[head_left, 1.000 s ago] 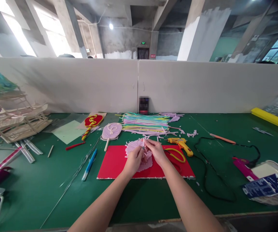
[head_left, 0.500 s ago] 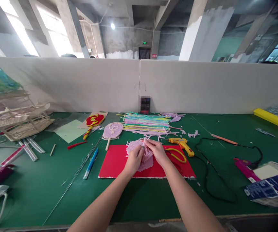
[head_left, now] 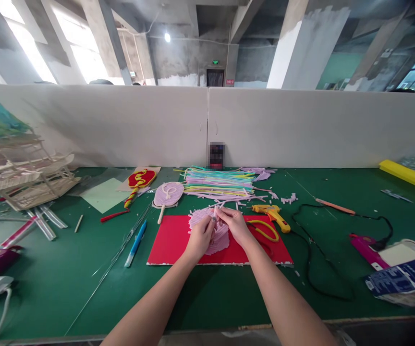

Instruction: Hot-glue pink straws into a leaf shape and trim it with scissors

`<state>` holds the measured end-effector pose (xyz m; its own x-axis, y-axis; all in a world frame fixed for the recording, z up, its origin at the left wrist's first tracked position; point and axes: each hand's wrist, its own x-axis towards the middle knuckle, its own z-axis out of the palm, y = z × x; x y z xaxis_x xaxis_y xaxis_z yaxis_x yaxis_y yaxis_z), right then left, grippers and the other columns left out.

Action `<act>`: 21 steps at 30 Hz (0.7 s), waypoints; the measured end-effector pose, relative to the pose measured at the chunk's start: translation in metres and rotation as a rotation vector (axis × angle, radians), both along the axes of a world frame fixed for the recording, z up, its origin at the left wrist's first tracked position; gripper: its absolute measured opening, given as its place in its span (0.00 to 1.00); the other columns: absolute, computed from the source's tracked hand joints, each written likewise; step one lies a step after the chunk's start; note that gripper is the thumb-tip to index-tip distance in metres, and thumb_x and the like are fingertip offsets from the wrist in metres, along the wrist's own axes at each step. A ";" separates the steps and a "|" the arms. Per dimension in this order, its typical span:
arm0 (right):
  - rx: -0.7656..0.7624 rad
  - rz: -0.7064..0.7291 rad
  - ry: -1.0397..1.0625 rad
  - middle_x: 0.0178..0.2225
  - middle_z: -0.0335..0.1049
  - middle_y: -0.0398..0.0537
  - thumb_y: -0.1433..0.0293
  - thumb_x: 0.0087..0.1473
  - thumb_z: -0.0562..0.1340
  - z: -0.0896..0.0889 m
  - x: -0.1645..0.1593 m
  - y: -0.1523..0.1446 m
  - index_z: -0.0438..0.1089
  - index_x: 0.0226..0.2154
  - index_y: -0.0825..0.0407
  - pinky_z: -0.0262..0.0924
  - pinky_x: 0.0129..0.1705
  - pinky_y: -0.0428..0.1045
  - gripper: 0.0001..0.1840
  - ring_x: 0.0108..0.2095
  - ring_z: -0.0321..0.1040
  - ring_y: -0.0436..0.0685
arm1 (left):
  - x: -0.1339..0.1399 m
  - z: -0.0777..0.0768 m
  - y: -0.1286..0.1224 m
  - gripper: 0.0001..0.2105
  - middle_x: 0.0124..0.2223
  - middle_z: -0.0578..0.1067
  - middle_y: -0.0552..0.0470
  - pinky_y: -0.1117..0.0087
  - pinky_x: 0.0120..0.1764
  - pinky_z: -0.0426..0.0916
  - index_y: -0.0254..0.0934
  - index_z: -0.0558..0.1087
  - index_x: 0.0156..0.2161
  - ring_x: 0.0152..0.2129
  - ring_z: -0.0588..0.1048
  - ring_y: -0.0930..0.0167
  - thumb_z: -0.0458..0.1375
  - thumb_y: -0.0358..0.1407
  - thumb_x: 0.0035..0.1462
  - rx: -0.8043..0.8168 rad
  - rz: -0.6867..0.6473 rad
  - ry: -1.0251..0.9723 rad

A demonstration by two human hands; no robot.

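both hands (head_left: 217,229) pinch pink straw piece (head_left: 214,217) over red board (head_left: 171,240).

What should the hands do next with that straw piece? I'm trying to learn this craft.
Probably press the short straw piece down onto the pink straw fan: both the left hand and right hand pinch it right above the fan, which lies on the red sheet.

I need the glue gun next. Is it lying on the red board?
No, the yellow glue gun lies on the green table, just past the red board.
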<state>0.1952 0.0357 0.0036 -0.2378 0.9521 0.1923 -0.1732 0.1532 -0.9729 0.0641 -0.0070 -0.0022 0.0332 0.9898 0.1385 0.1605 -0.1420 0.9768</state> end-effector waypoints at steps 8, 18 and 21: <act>-0.053 -0.024 0.039 0.20 0.64 0.41 0.52 0.45 0.67 -0.003 -0.002 0.000 0.77 0.24 0.51 0.53 0.28 0.47 0.18 0.23 0.57 0.49 | -0.004 -0.005 0.004 0.17 0.18 0.60 0.62 0.74 0.20 0.56 0.38 0.61 0.23 0.14 0.60 0.77 0.55 0.44 0.60 -0.023 -0.006 -0.002; -0.094 -0.152 0.168 0.21 0.69 0.43 0.54 0.42 0.69 -0.003 -0.001 0.005 0.76 0.25 0.51 0.56 0.26 0.48 0.17 0.22 0.60 0.50 | -0.004 -0.004 0.010 0.23 0.16 0.66 0.59 0.73 0.18 0.58 0.38 0.66 0.29 0.11 0.64 0.75 0.45 0.56 0.61 -0.091 -0.056 -0.129; -0.118 -0.216 0.219 0.23 0.70 0.44 0.54 0.41 0.69 -0.005 0.000 0.010 0.76 0.26 0.51 0.55 0.24 0.47 0.18 0.21 0.59 0.49 | -0.006 -0.009 0.014 0.22 0.19 0.67 0.59 0.74 0.19 0.61 0.35 0.69 0.33 0.13 0.65 0.76 0.45 0.52 0.64 -0.119 -0.055 -0.129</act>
